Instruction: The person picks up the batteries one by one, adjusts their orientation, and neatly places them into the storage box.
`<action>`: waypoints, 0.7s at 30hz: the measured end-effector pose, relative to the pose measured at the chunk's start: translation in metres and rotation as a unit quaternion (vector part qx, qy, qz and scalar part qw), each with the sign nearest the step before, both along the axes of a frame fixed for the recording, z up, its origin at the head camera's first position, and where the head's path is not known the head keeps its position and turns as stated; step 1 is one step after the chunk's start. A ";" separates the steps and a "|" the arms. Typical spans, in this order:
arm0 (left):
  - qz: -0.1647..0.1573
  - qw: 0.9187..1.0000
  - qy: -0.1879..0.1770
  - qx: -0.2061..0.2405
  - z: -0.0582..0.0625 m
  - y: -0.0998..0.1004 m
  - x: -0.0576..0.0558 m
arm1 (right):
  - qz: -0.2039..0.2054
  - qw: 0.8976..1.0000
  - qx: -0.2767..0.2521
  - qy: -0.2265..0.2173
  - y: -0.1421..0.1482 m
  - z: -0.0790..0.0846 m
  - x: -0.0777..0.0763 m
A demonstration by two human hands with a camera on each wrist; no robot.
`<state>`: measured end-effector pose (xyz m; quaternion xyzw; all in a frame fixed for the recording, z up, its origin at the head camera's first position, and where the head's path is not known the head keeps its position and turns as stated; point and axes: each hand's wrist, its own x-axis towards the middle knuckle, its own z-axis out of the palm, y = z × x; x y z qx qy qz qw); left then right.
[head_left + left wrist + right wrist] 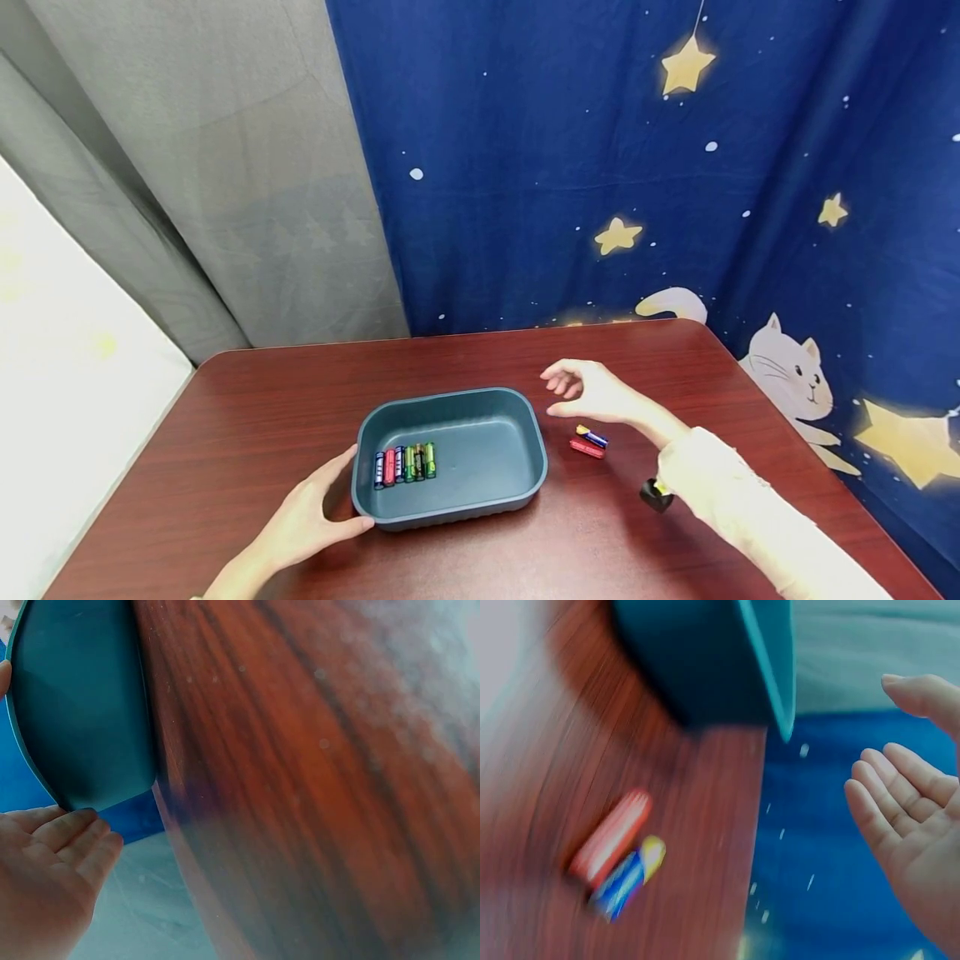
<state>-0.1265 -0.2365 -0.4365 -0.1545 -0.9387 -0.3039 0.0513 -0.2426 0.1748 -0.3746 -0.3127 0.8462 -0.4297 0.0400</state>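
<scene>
A blue-grey plastic bin [480, 504] stands on the table. In its left part several batteries [409, 463] lie side by side, blue, red, green and dark. My left hand [303, 517] is at the bin's left end, its straight fingers [71, 836] against the outer wall and the thumb at the near corner. To the right of the bin my right hand [588, 392] hovers with loosely bent fingers and nothing in them. Two batteries lie close together below it, one red [587, 448] and one blue with a yellow end [592, 435]; they look blurred in the right wrist view.
The reddish-brown wooden table [285, 400] has rounded far corners. Behind it hang a grey curtain [285, 167] and a blue curtain [525, 167] with stars and a cat. A small black object [656, 495] shows at the right sleeve.
</scene>
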 end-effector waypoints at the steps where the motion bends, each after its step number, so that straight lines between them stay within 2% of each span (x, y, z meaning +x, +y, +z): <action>1: 0.000 1.000 -0.001 0.000 0.000 0.000 0.000 | -0.002 1.000 0.010 0.000 0.007 -0.002 -0.001; 6: 0.000 1.000 -0.003 0.000 0.000 0.001 0.000 | -0.007 0.999 0.052 -0.010 0.039 -0.020 -0.005; 12: 0.002 1.000 -0.001 -0.002 0.000 0.000 0.000 | -0.013 0.996 0.087 -0.030 0.063 -0.042 -0.004; 17: 0.004 1.000 0.011 -0.007 -0.001 0.001 0.000 | 0.012 0.994 0.102 -0.022 0.071 -0.055 -0.003; 21: 0.005 1.000 0.002 -0.004 0.000 0.001 0.000 | 0.035 0.992 0.120 -0.016 0.071 -0.062 -0.003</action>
